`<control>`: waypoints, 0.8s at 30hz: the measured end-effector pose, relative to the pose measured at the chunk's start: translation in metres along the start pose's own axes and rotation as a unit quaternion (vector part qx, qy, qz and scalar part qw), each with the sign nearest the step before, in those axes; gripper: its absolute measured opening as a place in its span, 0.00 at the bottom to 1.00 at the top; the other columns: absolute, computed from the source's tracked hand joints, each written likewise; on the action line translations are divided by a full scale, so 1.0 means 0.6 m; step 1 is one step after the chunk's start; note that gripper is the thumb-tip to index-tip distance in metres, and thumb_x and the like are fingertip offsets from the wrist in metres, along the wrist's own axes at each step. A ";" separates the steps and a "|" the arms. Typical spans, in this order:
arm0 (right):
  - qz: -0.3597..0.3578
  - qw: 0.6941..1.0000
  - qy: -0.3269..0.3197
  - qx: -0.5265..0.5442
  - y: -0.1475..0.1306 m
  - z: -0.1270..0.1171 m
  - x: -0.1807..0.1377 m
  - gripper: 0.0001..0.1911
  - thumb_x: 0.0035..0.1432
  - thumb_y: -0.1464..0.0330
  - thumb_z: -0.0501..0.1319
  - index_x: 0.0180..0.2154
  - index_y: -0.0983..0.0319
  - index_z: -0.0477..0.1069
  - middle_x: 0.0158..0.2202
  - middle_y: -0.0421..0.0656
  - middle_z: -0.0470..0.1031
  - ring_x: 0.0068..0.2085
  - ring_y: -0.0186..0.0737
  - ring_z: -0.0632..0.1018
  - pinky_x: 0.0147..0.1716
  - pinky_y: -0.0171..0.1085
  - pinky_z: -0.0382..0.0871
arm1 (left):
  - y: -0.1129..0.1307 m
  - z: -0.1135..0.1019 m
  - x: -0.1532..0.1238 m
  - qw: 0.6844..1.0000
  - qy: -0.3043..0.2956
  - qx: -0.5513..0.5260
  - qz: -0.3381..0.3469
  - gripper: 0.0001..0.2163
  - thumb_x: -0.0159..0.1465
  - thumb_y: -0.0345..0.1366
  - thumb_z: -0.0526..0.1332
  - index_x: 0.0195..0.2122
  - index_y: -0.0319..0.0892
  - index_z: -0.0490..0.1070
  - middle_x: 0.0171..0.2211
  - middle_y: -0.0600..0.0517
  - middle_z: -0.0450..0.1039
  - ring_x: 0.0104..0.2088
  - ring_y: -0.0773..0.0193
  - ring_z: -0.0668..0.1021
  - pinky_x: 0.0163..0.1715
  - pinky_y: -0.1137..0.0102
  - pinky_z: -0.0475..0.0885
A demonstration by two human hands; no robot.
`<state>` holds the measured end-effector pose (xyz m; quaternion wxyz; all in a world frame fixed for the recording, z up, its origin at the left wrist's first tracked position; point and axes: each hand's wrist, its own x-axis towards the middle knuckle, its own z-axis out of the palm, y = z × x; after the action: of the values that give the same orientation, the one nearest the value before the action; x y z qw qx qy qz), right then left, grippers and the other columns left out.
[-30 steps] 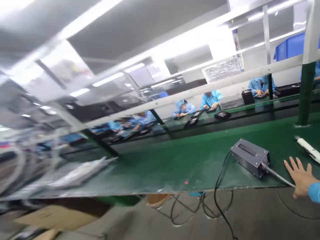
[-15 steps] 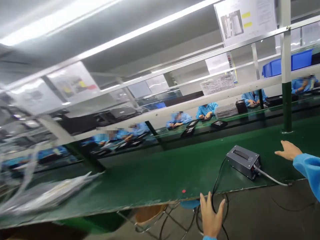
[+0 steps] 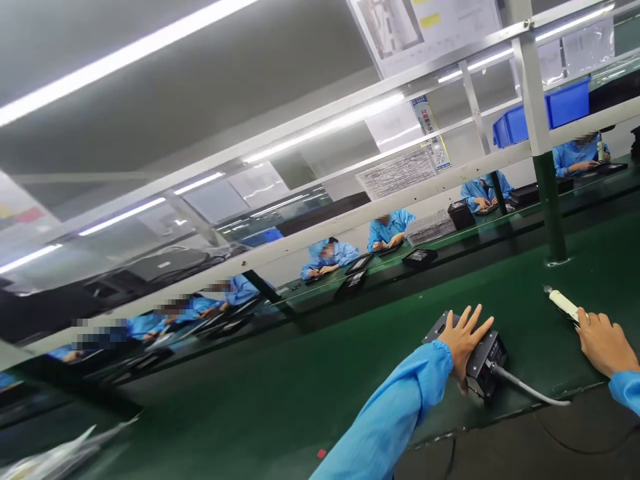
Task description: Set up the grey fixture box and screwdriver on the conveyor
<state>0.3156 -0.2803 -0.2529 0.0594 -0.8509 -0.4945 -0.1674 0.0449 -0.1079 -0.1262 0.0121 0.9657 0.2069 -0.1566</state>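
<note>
L hand (image 3: 463, 340) lay flat, fingers spread, atop grey control box (image 3: 473, 352) near front edge of green bench (image 3: 310, 380). R hand (image 3: 603, 343) curled round white electric screwdriver (image 3: 563, 304), just right of box.

A factory is shown, with a long work line. A long green belt (image 3: 300, 373) is stretched across the room, and a second green bench (image 3: 450, 240) is set behind it. A row of workers in blue coats (image 3: 390, 230) is seated there, with dark trays (image 3: 419, 257) laid in front of them. Printed sheets (image 3: 397, 173) are hung from a metal frame (image 3: 537, 100), blue bins (image 3: 567, 103) are kept on a high shelf, and long tube lights (image 3: 120, 57) are fixed overhead.
</note>
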 end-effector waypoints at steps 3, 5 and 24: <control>0.000 1.000 0.017 -0.003 0.002 0.005 0.002 0.20 0.67 0.72 0.48 0.57 0.73 0.63 0.40 0.52 0.71 0.41 0.48 0.71 0.32 0.43 0.65 | -0.001 -0.013 0.020 0.996 -0.081 0.029 -0.014 0.71 0.32 0.38 0.78 0.69 0.47 0.27 0.69 0.39 0.26 0.67 0.36 0.39 0.56 0.31 0.41; -0.006 0.999 0.031 0.004 0.005 0.013 0.003 0.20 0.66 0.72 0.50 0.57 0.73 0.64 0.38 0.51 0.71 0.40 0.48 0.71 0.30 0.42 0.64 | 0.000 -0.026 0.020 0.992 -0.112 0.049 -0.020 0.72 0.31 0.35 0.78 0.68 0.46 0.25 0.69 0.39 0.28 0.67 0.38 0.39 0.58 0.33 0.45; 0.008 0.999 0.031 0.044 -0.001 0.004 0.006 0.20 0.64 0.74 0.52 0.55 0.72 0.66 0.39 0.51 0.70 0.41 0.48 0.71 0.32 0.43 0.67 | -0.050 -0.061 0.032 0.989 -0.107 0.094 0.026 0.15 0.44 0.20 0.60 0.31 0.41 0.64 0.40 0.49 0.73 0.41 0.56 0.76 0.37 0.70 0.70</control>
<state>0.3175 -0.2763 -0.2537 0.1138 -0.8459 -0.4923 -0.1708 0.0603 -0.0699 -0.0958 -0.0522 0.9452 0.1636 -0.2775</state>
